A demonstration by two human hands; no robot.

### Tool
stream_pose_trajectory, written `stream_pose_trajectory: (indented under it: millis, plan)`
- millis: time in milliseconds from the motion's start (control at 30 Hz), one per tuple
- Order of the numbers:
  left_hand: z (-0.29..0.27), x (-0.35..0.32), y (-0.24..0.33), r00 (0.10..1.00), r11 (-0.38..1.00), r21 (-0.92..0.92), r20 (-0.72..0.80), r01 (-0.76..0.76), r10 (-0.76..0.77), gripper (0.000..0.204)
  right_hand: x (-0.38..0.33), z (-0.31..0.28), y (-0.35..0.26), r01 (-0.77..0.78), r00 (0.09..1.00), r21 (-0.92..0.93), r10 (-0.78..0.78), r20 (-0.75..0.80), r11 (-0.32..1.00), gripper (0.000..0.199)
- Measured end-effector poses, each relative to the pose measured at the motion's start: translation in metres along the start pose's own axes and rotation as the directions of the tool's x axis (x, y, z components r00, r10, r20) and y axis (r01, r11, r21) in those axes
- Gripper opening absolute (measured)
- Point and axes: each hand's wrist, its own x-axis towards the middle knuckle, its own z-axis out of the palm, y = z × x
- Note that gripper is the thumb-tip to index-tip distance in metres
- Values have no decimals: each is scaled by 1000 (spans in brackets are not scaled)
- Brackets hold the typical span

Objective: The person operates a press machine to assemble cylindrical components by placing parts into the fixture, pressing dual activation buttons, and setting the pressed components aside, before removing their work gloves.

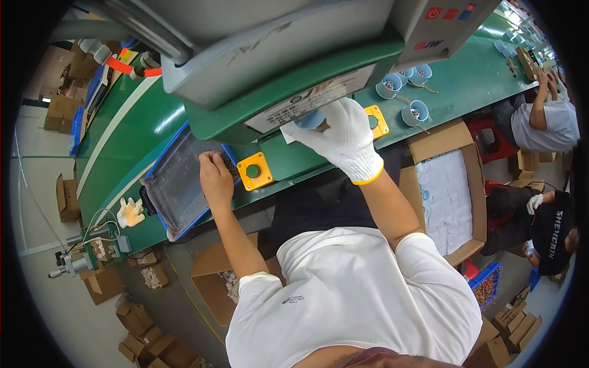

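Note:
My right hand (343,138), in a white knit glove with a yellow cuff, reaches beneath the grey and green machine head (294,80). Its fingers curve round a light-blue rounded thing (311,119) that looks like a cup, mostly hidden by the machine and glove. A bit of white (287,135) shows beside it. Bare and with curled fingers, my left hand (216,179) is over the right side of a blue-rimmed tray (184,184), close to small brown pieces (232,168). Whatever those fingers hold is hidden.
Yellow button boxes with green buttons (254,172) (377,121) flank the machine. Several light-blue cups (415,113) stand to the right on the green bench. An open carton of white packets (445,202) is at my right. A loose glove (130,212) lies left; co-workers (546,119) sit right.

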Motion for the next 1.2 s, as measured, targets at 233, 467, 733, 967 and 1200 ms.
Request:
stream_pose_trajectory:
  millis: [233,467,733,967,1200]
  plan:
    - [-1,2,-1,993,997,-10,-84,76,-77,24,8,3,-9,-85,991,-40,89,105,996,44]
    - [-9,-13,26,996,988,-149,-76,-47,36,20,19,5,-10,-79,968,-287,143,207,954,35]
    - [22,-67,40,875,858,-176,-144,-482,461,18,-67,-38,103,216,963,-111,-230,-139,970,28]
    - [22,-74,33,823,845,38,-204,-534,530,10,-76,-44,114,254,948,-183,-282,-150,950,18]
    - [16,-43,68,977,866,-460,-162,-196,136,22,-86,-23,141,67,933,303,47,-355,950,22]
